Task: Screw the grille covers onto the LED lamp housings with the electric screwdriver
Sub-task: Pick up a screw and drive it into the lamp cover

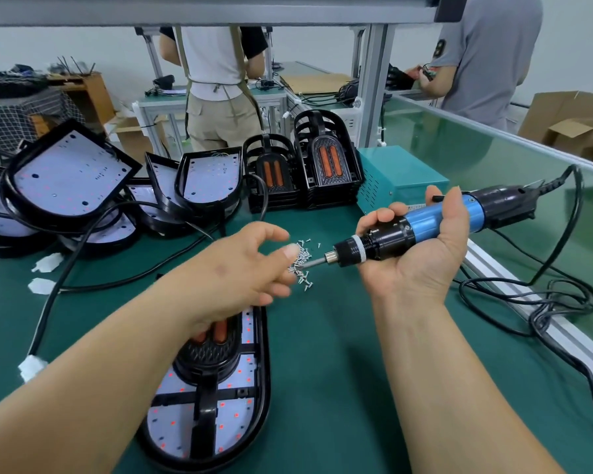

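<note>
Clearly a screw-loading moment: the right grip [415, 254] is wrapped palm-up around the electric screwdriver [425, 223], holding it level so its bit points left at the loose screws [303, 256] heaped on the green counter [322, 354]. The left grip [243, 265] has its thumb and fingertips drawn together at the bit's tip, probably to seat a screw; whether one is pinched there I cannot tell. The lamp housing [233, 415] lies close in front, under the left forearm, with its grille cover [206, 357] already laid on, handy for driving. Spare grille covers [326, 165] stand stacked behind, near the teal power box [397, 179], and bare housings [69, 172] are piled at the left, within reach
</note>
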`<control>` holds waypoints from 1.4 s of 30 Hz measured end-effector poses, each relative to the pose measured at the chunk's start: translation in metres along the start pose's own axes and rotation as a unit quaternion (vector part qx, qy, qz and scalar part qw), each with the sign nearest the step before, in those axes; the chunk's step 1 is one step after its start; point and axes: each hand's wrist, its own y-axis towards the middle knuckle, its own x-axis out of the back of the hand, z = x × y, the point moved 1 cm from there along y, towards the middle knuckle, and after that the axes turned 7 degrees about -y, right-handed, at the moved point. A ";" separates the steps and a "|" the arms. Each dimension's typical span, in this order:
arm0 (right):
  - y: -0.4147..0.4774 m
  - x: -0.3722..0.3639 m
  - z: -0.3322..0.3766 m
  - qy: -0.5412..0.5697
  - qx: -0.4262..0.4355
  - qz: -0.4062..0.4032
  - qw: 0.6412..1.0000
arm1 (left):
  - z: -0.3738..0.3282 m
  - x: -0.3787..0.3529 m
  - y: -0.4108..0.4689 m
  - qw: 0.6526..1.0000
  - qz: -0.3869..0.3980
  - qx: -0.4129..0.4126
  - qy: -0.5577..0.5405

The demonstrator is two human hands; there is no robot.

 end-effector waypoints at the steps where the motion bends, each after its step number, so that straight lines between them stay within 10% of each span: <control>1: 0.000 0.001 -0.001 -0.003 0.001 -0.003 1.000 | -0.001 0.012 -0.001 0.998 -0.031 -0.017 0.057; 7: -0.006 -0.004 -0.006 -0.023 -0.001 0.012 1.000 | 0.027 0.080 -0.029 0.969 -0.244 0.010 0.042; 14: -0.018 -0.014 -0.027 -0.144 0.006 0.085 0.986 | 0.073 0.054 -0.053 0.966 -0.017 0.139 -0.216; 42: -0.018 -0.024 -0.065 -0.288 0.057 0.153 0.943 | 0.079 0.050 -0.049 0.951 -0.037 0.132 -0.277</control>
